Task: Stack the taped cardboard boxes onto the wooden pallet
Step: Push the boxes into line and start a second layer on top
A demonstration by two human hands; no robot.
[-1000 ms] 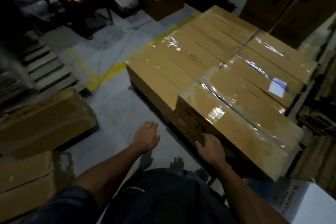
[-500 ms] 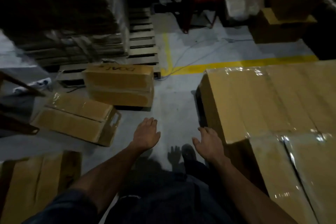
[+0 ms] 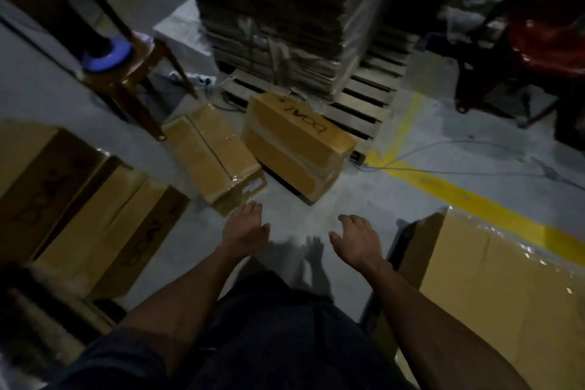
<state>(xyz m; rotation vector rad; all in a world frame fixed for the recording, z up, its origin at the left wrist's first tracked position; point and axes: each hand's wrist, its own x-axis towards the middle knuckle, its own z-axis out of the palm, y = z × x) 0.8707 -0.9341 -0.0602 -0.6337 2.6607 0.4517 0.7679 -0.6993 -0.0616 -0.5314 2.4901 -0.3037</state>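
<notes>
Grey warehouse floor (image 3: 316, 199), both grips spread and bare, left grip (image 3: 243, 228), right grip (image 3: 357, 241), taped boxes (image 3: 297, 146) just ahead

Both hands empty over grey floor — left hand (image 3: 244, 228), right hand (image 3: 359, 239) — two taped boxes (image 3: 297, 146) lay at twelve o'clock.

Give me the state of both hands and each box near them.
Left hand: open, holding nothing.
Right hand: open, holding nothing.
Tilted box: taped, on the floor, one end raised.
Marked box: taped, against the pallet.
Stacked box: taped, beside the right arm.
</notes>
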